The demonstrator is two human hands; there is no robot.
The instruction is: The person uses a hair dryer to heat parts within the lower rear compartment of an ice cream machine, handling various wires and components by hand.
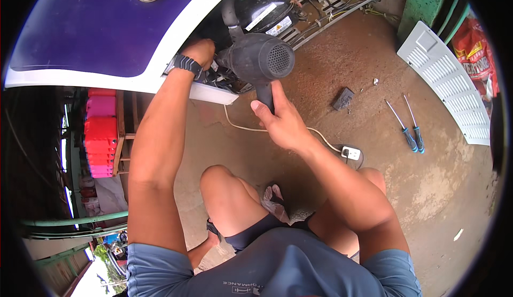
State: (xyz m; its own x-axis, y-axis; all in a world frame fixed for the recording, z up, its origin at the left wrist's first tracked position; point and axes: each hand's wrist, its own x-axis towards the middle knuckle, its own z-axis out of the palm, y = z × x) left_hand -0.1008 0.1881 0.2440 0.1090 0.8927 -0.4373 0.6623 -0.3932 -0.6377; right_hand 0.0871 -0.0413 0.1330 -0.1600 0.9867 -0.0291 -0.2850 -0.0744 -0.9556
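Observation:
My right hand (280, 118) is wrapped around the handle of a black hair dryer (251, 56), its round rear grille towards me. The dryer's front end points left into the open machine compartment of a white and purple appliance (107, 35). Inside that opening is my left hand (202, 54), a dark watch on its wrist; its fingers are hidden behind the hand and dryer. Just beyond the dryer sits a black compressor (264, 8) with white labels. Wires and small parts (222, 78) lie beneath the dryer's front end, close to my left hand.
On the floor are two screwdrivers (410, 136), a small black box (342, 98) and a white power outlet (350, 152) with its cord. A slotted grey panel (446, 80) leans at the right near red bags (473, 51). Red and pink stacked items (101, 136) stand at the left.

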